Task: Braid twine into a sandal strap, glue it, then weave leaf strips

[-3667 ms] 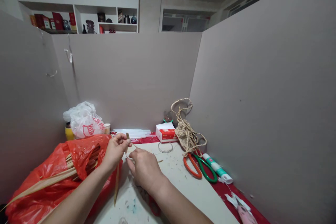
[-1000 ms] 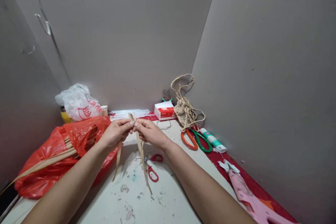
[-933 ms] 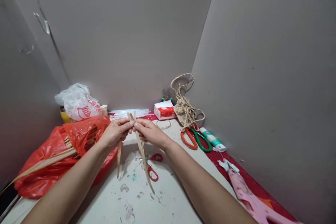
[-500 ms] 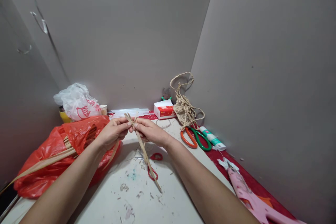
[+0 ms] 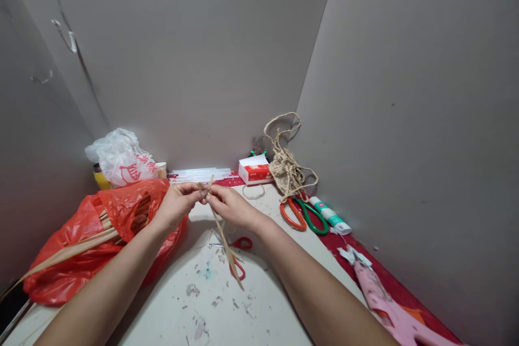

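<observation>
Over the middle of the white table, my left hand (image 5: pixel 181 198) and my right hand (image 5: pixel 229 204) meet with fingertips almost touching. Both pinch flat tan straw strips (image 5: pixel 222 238) where these cross. Short ends stick up above the fingers, and the long ends hang down towards me. The exact crossing is partly covered by my thumbs and fingers. Beneath the hanging strips lies a pair of small scissors with red handles (image 5: pixel 243 243) on the table. Left of my left hand, a red plastic bag (image 5: pixel 87 221) holds more tan strips (image 5: pixel 106 220).
A white plastic bag (image 5: pixel 121 157), clear sticks (image 5: pixel 203 174) and a red-and-white box (image 5: pixel 255 171) line the back. At right are a tangle of rope (image 5: pixel 287 173), large scissors with orange and green handles (image 5: pixel 312 219), a white-and-teal tube (image 5: pixel 330 216) and a pink glue gun (image 5: pixel 381 297).
The short upper ends have shifted: one now leans left, low by my left fingers. The hanging ends swing slightly left and spread at the tip. Both hands stay nearly in place.
</observation>
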`<state>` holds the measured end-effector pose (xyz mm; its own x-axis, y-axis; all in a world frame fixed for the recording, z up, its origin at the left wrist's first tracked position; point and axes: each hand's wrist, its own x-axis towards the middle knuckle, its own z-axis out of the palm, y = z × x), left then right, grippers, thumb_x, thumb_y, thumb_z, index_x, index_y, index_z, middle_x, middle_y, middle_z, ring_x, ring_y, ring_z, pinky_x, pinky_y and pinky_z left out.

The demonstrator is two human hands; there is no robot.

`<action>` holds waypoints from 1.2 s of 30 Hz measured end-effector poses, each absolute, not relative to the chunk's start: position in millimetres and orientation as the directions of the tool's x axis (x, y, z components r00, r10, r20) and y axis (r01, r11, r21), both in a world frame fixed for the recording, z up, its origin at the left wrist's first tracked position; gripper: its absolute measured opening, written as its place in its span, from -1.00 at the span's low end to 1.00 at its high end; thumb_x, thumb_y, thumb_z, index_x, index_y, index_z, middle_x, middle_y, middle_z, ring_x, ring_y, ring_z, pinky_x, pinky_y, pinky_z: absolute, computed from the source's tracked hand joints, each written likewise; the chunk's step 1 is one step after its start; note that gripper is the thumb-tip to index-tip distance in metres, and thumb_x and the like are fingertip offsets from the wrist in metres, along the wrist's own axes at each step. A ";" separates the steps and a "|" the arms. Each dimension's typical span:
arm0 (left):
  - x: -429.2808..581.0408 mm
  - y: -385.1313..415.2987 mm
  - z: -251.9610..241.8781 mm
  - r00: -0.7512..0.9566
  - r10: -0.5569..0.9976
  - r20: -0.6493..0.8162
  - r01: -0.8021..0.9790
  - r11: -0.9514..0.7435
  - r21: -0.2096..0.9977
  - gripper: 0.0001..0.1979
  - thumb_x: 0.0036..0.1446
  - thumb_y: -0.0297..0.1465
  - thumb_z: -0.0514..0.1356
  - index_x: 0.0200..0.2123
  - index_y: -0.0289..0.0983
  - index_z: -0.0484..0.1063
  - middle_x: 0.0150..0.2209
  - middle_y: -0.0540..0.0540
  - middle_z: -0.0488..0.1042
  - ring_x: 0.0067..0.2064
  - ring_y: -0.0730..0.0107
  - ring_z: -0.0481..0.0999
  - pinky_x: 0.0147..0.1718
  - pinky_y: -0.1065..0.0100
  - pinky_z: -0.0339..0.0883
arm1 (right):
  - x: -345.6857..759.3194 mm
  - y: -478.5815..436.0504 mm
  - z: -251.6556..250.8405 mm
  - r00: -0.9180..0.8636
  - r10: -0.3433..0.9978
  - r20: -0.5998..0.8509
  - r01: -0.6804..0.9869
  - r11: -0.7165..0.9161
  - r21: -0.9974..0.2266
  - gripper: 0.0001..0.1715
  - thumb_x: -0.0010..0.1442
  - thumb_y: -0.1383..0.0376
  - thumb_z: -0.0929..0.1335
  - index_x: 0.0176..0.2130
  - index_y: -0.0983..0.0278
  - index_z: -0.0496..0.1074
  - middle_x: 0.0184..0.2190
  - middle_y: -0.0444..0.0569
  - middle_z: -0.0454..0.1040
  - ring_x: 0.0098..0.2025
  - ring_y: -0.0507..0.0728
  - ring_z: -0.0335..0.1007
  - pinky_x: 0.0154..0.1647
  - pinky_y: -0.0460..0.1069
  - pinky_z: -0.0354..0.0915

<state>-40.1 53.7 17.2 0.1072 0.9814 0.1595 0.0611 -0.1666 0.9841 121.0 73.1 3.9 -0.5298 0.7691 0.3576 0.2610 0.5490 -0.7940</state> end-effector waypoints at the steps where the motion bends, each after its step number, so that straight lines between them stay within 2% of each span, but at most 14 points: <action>1: -40.0 54.4 16.6 0.078 0.979 0.188 0.066 -0.193 0.979 -0.80 -0.10 -0.33 0.32 -0.62 -0.33 0.46 -0.64 0.05 0.38 -0.64 0.65 0.10 -0.62 0.50 -0.03 | 121.6 73.3 3.8 -0.509 0.778 0.368 0.292 0.558 -0.777 -0.83 0.19 0.40 0.25 -0.34 0.28 0.42 -0.52 -0.18 0.33 -0.47 0.00 0.18 -0.43 -0.11 0.08; 5: -42.2 58.4 13.7 -0.030 0.947 0.319 0.090 -0.315 0.945 -0.84 -0.11 -0.35 0.32 -0.59 -0.32 0.48 -0.55 -0.02 0.48 -0.47 0.48 0.38 -0.40 0.44 0.23 | 123.1 73.8 5.4 -0.408 0.830 0.380 0.406 0.538 -0.739 -0.86 0.16 0.33 0.31 -0.40 0.32 0.44 -0.59 -0.16 0.34 -0.54 0.00 0.16 -0.50 -0.11 0.04; 8: -42.9 60.1 11.1 -0.074 0.923 0.379 0.105 -0.370 0.923 -0.83 -0.09 -0.33 0.32 -0.57 -0.32 0.49 -0.53 -0.04 0.49 -0.43 0.43 0.42 -0.36 0.42 0.26 | 119.5 69.5 8.4 -0.377 0.840 0.390 0.449 0.534 -0.716 -0.73 0.20 0.31 0.27 -0.51 0.31 0.38 -0.62 -0.14 0.37 -0.56 -0.01 0.20 -0.51 -0.12 0.07; 10: -41.5 59.9 9.6 -0.100 0.931 0.352 0.058 -0.347 0.936 -0.80 -0.10 -0.30 0.33 -0.56 -0.32 0.46 -0.59 0.01 0.43 -0.52 0.52 0.34 -0.49 0.47 0.20 | 114.5 63.3 9.7 -0.385 0.832 0.400 0.474 0.550 -0.688 -0.72 0.21 0.31 0.26 -0.52 0.30 0.38 -0.61 -0.13 0.39 -0.55 -0.01 0.23 -0.49 -0.12 0.08; 13: -37.5 57.9 8.7 -0.089 0.973 0.211 -0.096 -0.220 0.971 -0.75 -0.14 -0.28 0.36 -0.55 -0.30 0.38 -0.72 0.16 0.21 -0.70 0.66 0.08 -0.69 0.53 -0.08 | 106.0 52.7 8.6 -0.382 0.826 0.414 0.541 0.563 -0.625 -0.78 0.19 0.33 0.27 -0.46 0.27 0.41 -0.58 -0.10 0.42 -0.54 0.03 0.24 -0.47 -0.09 0.05; 15: -35.2 56.1 9.6 -0.043 0.991 0.123 -0.183 -0.129 0.975 -0.72 -0.15 -0.29 0.37 -0.54 -0.29 0.33 -0.75 0.21 0.11 -0.74 0.71 -0.02 -0.72 0.54 -0.19 | 102.2 47.6 6.7 -0.379 0.824 0.422 0.585 0.566 -0.580 -0.82 0.18 0.33 0.27 -0.40 0.26 0.44 -0.57 -0.06 0.42 -0.54 0.05 0.21 -0.47 -0.05 0.00; 18: -35.3 54.6 13.8 0.011 0.998 0.058 -0.249 -0.054 0.967 -0.71 -0.15 -0.30 0.37 -0.53 -0.31 0.31 -0.74 0.20 0.14 -0.74 0.75 -0.03 -0.73 0.57 -0.22 | 102.6 45.7 6.7 -0.416 0.807 0.418 0.611 0.589 -0.529 -0.82 0.16 0.29 0.30 -0.45 0.24 0.44 -0.60 -0.08 0.37 -0.56 0.05 0.14 -0.48 -0.03 -0.06; 20: -38.4 55.2 18.0 0.031 0.999 0.040 -0.280 -0.029 0.959 -0.70 -0.17 -0.32 0.38 -0.53 -0.34 0.32 -0.69 0.15 0.24 -0.74 0.78 -0.02 -0.74 0.59 -0.23 | 107.4 48.0 10.3 -0.419 0.805 0.420 0.559 0.593 -0.579 -0.69 0.15 0.23 0.32 -0.59 0.25 0.36 -0.66 -0.12 0.29 -0.58 0.03 0.10 -0.49 -0.04 -0.06; 22: -42.8 56.6 22.0 0.046 0.998 0.031 -0.302 -0.016 0.953 -0.70 -0.22 -0.35 0.39 -0.52 -0.36 0.33 -0.63 0.10 0.33 -0.73 0.81 -0.01 -0.74 0.60 -0.24 | 113.6 52.1 15.9 -0.333 0.837 0.435 0.437 0.545 -0.715 -0.57 0.17 0.18 0.31 -0.66 0.26 0.26 -0.68 -0.15 0.23 -0.56 0.02 0.09 -0.49 -0.05 -0.02; 25: -47.8 58.2 24.6 0.094 0.996 0.012 -0.309 0.017 0.951 -0.70 -0.24 -0.39 0.40 -0.49 -0.37 0.36 -0.57 0.07 0.37 -0.73 0.82 0.00 -0.74 0.61 -0.25 | 120.1 58.0 22.8 -0.241 0.890 0.386 0.259 0.442 -0.859 -0.61 0.19 0.16 0.28 -0.59 0.28 0.31 -0.62 -0.14 0.27 -0.56 0.00 0.13 -0.50 -0.08 0.05; 28: -48.2 58.1 22.0 0.169 0.986 -0.009 -0.299 0.060 0.952 -0.73 -0.19 -0.39 0.39 -0.49 -0.38 0.37 -0.58 0.07 0.36 -0.72 0.82 -0.02 -0.73 0.61 -0.25 | 120.0 61.7 22.2 -0.402 0.886 0.231 0.178 0.323 -0.929 -0.65 0.22 0.13 0.24 -0.42 0.31 0.41 -0.57 -0.13 0.35 -0.67 -0.04 0.14 -0.61 -0.10 0.06; 30: -46.6 57.3 19.3 0.196 0.980 -0.019 -0.267 0.071 0.961 -0.75 -0.15 -0.37 0.38 -0.51 -0.38 0.38 -0.58 0.06 0.37 -0.72 0.82 -0.03 -0.73 0.60 -0.25 | 118.5 63.9 17.8 -0.485 0.861 0.149 0.132 0.241 -0.961 -0.62 0.23 0.09 0.23 -0.37 0.31 0.41 -0.63 -0.18 0.30 -0.72 -0.07 0.06 -0.68 -0.13 0.01; 33: -44.6 55.4 18.2 0.225 0.974 -0.014 -0.202 0.061 0.978 -0.77 -0.13 -0.36 0.38 -0.50 -0.39 0.42 -0.57 0.02 0.41 -0.71 0.81 -0.01 -0.72 0.58 -0.26 | 118.9 68.6 9.4 -0.527 0.842 0.116 0.081 0.185 -0.979 -0.57 0.20 0.02 0.26 -0.42 0.32 0.38 -0.72 -0.28 0.13 -0.71 -0.08 -0.03 -0.70 -0.16 -0.05; 36: -44.7 52.6 21.6 0.266 0.964 -0.006 -0.148 0.046 0.988 -0.78 -0.12 -0.36 0.38 -0.50 -0.40 0.46 -0.56 -0.01 0.44 -0.69 0.78 0.03 -0.72 0.58 -0.22 | 121.8 74.4 2.6 -0.574 0.813 0.100 0.021 0.136 -0.990 -0.53 0.14 -0.02 0.30 -0.49 0.32 0.35 -0.69 -0.26 0.14 -0.69 -0.09 0.00 -0.69 -0.16 -0.05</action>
<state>-44.7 52.6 21.6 0.2656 0.9641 -0.0056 -0.1477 0.0464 0.9879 121.8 74.4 2.6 -0.5741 0.8126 0.0999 0.0206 0.1363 -0.9905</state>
